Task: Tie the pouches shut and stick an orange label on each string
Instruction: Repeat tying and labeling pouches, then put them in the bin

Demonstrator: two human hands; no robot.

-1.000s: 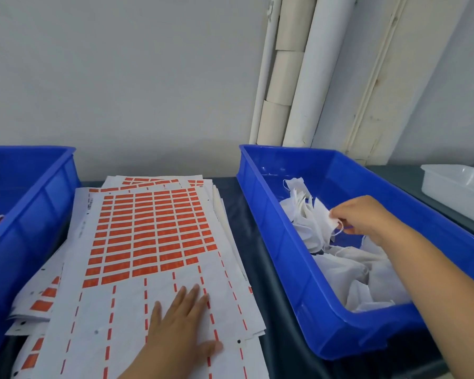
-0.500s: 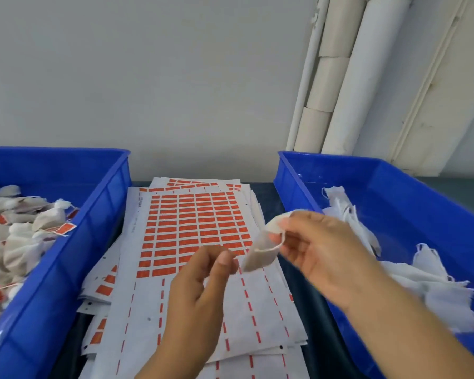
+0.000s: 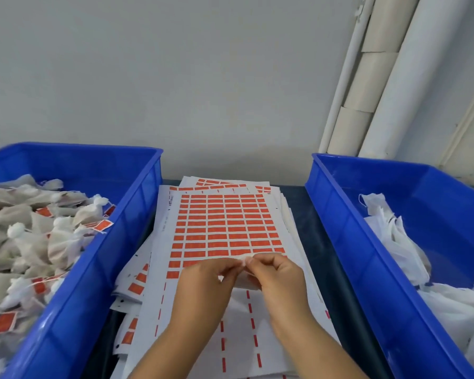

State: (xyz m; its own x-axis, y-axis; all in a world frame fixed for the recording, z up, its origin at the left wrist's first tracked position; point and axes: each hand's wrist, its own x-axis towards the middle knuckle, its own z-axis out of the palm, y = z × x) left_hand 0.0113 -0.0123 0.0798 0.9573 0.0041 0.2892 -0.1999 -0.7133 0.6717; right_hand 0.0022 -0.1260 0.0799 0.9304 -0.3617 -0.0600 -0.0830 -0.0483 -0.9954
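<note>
We look down from a head-worn camera at a dark tabletop [image 3: 307, 214] set against a pale wall. In the middle lies a stack of white label sheets [image 3: 222, 228]; the top sheet carries a grid of small orange labels [image 3: 225, 222] on its far part, while its near part shows only thin red dashes.

Over the near edge of that orange grid, our two hands meet. Our left hand [image 3: 203, 285] and our right hand [image 3: 281, 283] both have their fingers curled, and the fingertips of both pinch the top edge of a small white pouch [image 3: 242, 279] held between them just above the sheets. Most of the pouch is hidden behind the fingers, so we cannot tell whether a string is being held with it.

To our left stands a blue bin [image 3: 115, 242] heaped with filled, tied pouches [image 3: 39, 236], greyish white, several with orange labels on their strings. To our right stands a second blue bin [image 3: 348, 242] that holds loose white pouches [image 3: 394, 236], flat and crumpled, lying against its right and near parts.

Behind the right bin, pale pipes [image 3: 381, 77] run up the wall at a slant.
</note>
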